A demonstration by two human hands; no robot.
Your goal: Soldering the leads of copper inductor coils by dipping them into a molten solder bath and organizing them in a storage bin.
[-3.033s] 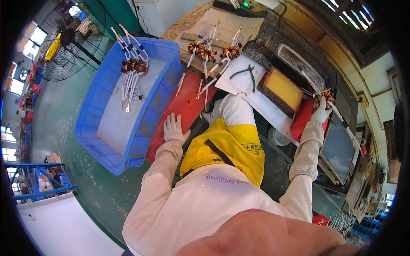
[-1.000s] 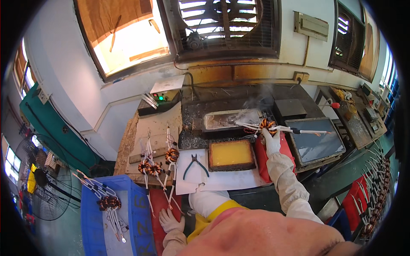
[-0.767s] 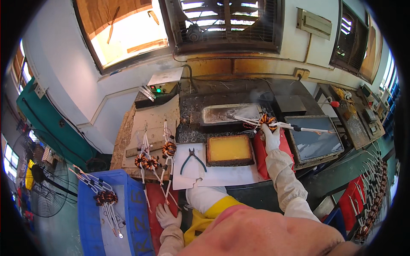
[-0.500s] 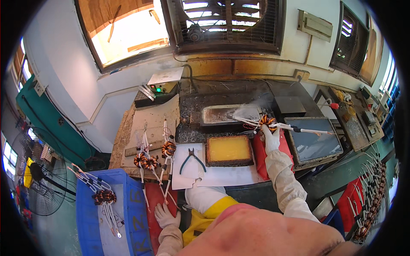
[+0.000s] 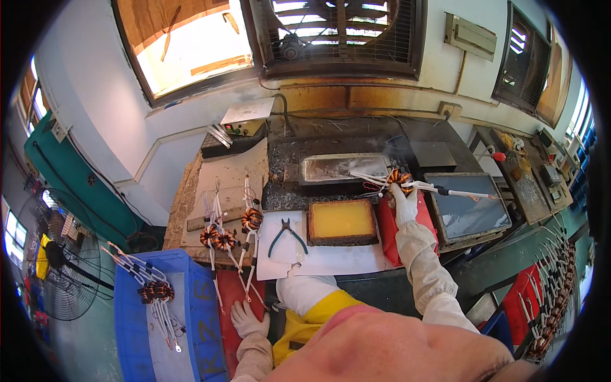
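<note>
My gloved right hand [image 5: 405,207] is closed around a ring-shaped wire coil [image 5: 400,180], black and copper-orange, above a red block [image 5: 389,232]. White-sleeved leads stick out of the coil on both sides. The left-hand leads reach over a rectangular metal pot [image 5: 344,168] with a silvery surface, and whether their tips touch it I cannot tell. At the lower left, my gloved left hand [image 5: 249,320] lies with fingers stretched out on a red surface [image 5: 230,286], holding nothing. Just beyond it, leads hang from several similar coils [image 5: 252,219] on the bench.
Amber material fills a tray [image 5: 342,219] in front of the pot. Cutting pliers [image 5: 287,238] lie on white paper [image 5: 273,264]. A blue bin [image 5: 184,305] holds another coil at left, near a fan [image 5: 63,254]. A grey-surfaced tray [image 5: 471,207] stands at right.
Smoke over the pot has thinned. The green light on the control box at the back left has gone out. Both hands have stayed nearly in place.
</note>
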